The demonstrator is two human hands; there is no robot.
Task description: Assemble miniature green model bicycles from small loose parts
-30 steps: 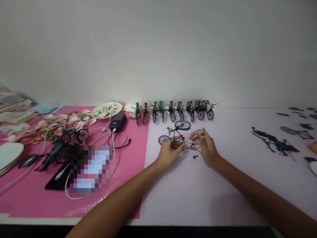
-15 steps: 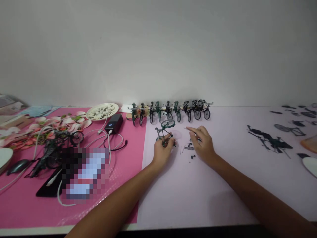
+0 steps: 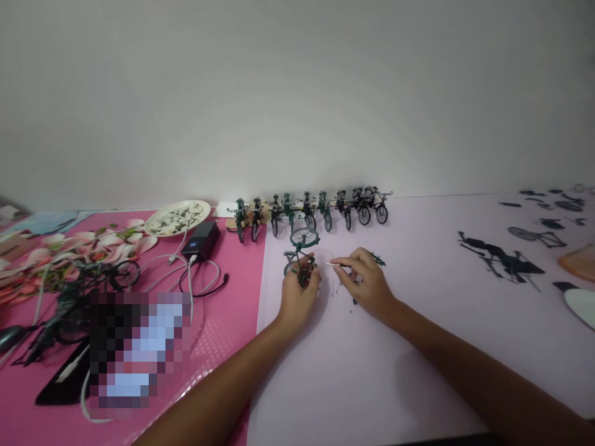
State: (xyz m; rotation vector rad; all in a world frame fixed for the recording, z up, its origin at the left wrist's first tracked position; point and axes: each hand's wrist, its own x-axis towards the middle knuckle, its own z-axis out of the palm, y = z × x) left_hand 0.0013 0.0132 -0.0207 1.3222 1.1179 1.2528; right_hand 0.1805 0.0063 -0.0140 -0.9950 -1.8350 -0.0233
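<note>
My left hand (image 3: 300, 291) is closed around a green miniature bicycle (image 3: 303, 253), holding it just above the pale sheet with one wheel uppermost. Its lower part is partly hidden by my fingers. To the right, my right hand (image 3: 367, 279) pinches a thin silver-tipped tool (image 3: 335, 265), which points left toward the bicycle with a small gap between them. A green part (image 3: 377, 258) shows behind my right knuckles. Thin pins (image 3: 333, 288) and a tiny ring (image 3: 351, 311) lie on the sheet between and below my hands.
Several miniature bicycles (image 3: 307, 214) stand in a row along the wall. Loose bicycle parts (image 3: 506, 263) lie at the right. On the pink cover at the left are more bicycles (image 3: 77, 310), a plate (image 3: 153, 230), artificial petals, a power bank (image 3: 201, 240), cables and a blurred phone.
My right hand has moved left and down, bringing the thin tool's tip nearer the bicycle. My left hand keeps its hold on the bicycle. The view has shifted slightly.
</note>
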